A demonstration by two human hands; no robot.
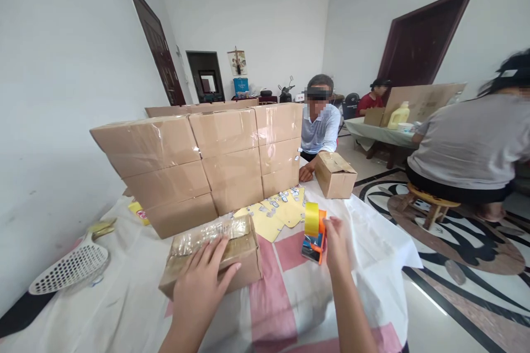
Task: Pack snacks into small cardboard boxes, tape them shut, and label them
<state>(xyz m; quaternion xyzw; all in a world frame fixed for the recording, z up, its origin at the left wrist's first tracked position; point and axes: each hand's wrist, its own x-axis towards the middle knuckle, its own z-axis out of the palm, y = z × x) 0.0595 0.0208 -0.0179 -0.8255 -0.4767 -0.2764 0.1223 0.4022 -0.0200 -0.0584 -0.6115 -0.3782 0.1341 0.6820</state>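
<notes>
My left hand [205, 270] lies with fingers spread on top of a cardboard box [244, 265], whose upper face carries a shiny strip of clear tape. To the right, my right hand [336, 240] is closed on the orange side of a tape dispenser [318, 251] with a yellow roll in it. The dispenser is over the cloth, apart from the box; whether it touches the cloth I cannot tell. Just beyond it lie yellow paper sheets [269, 220] bearing small printed shapes.
A wall of stacked taped boxes [232, 160] stands behind the sheets. Another box [335, 176] is at the far right edge, beside a seated person's hand [307, 172]. A white perforated scoop-like thing [74, 267] lies left. Other people sit around a second table [372, 131].
</notes>
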